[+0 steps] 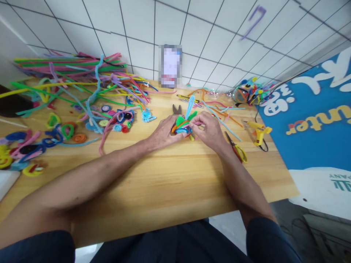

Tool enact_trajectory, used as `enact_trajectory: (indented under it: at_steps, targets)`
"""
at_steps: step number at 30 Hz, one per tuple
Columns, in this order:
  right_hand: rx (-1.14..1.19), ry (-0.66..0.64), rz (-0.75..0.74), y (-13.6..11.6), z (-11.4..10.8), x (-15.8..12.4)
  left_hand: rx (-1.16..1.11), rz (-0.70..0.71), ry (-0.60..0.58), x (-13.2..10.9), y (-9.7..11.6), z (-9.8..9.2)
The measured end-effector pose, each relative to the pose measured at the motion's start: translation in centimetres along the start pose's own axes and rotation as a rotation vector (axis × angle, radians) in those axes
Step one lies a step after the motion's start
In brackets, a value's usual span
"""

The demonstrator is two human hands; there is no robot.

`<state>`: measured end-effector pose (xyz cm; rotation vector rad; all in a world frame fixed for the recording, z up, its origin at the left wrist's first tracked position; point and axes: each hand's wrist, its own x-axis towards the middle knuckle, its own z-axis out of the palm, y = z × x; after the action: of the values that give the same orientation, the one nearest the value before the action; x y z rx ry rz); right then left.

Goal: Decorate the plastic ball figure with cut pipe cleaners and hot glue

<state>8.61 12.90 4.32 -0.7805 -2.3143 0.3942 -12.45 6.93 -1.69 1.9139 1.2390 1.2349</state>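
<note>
Both hands meet over a small, many-coloured pipe-cleaner figure [182, 128] above the middle of the wooden table. It shows orange, blue and green parts, and a light-blue loop [190, 107] sticks up from its top. My left hand [165, 132] is wrapped around its left side, thumb along the front. With thumb and forefinger, my right hand [207, 128] pinches a pink pipe cleaner [199, 124] against the figure's right side. Just behind my left hand lie dark-jawed pliers [177, 109], their handles hidden. Yellow-handled scissors [237, 148] rest right of my right hand.
Loose pipe cleaners [68, 67] pile up at the back left, with curled pieces [27, 149] in front. A phone [170, 67] leans on the tiled wall. At right are a yellow glue gun [259, 132], a clear container of colourful pieces [248, 93] and a blue printed board [315, 117].
</note>
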Motion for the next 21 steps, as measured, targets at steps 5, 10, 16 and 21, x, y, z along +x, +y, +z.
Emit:
enact_trajectory:
  at_steps: [5, 10, 16, 21]
  targets:
    - [-0.011, 0.001, -0.012, 0.04, 0.16, -0.08, -0.057, -0.014, 0.004, -0.08, 0.13, -0.29]
    - [-0.018, -0.007, -0.007, -0.04, 0.23, -0.13, -0.061, -0.068, 0.001, 0.02, 0.15, -0.23]
    - [-0.017, -0.005, -0.01, -0.02, 0.34, -0.19, -0.083, -0.053, 0.003, -0.02, 0.14, -0.24]
    - [-0.004, 0.013, -0.007, -0.1, 0.65, -0.33, -0.096, -0.05, 0.007, -0.03, -0.31, -0.24]
